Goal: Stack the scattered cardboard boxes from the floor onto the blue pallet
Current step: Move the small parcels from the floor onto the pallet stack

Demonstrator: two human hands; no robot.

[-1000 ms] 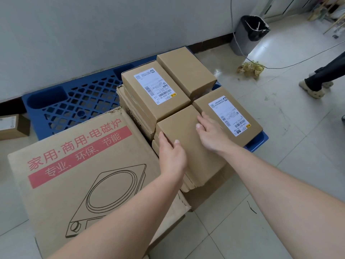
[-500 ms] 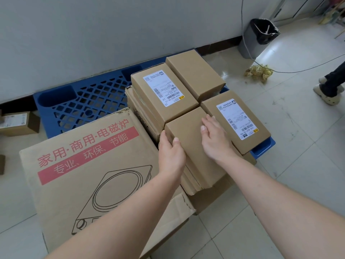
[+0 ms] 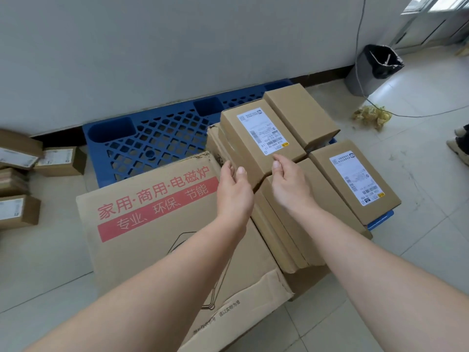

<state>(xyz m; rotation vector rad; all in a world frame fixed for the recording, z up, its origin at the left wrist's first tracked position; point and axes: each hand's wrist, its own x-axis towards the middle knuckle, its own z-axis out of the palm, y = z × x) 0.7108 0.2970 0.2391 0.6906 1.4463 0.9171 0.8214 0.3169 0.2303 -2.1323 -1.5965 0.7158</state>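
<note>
Several small cardboard boxes are stacked on the right end of the blue pallet (image 3: 157, 138). On the top layer lie a labelled box (image 3: 261, 133), a plain box (image 3: 299, 113) behind it, another labelled box (image 3: 355, 181) at the front right, and a plain front box (image 3: 324, 186). My left hand (image 3: 234, 189) and my right hand (image 3: 289, 184) hover side by side over the near corner of the stack. Their fingers are relaxed and hold nothing.
A large cardboard box with red print (image 3: 152, 224) stands against the stack's left side. Loose small boxes (image 3: 61, 161) lie on the floor at far left. A lined bin (image 3: 373, 69), a cable, yellow debris (image 3: 371, 116) and a person's shoe (image 3: 459, 146) are at right.
Both hands have come off the plain front box, which they were pressing into place, and now hang just above it. The view has swung left, showing more floor boxes.
</note>
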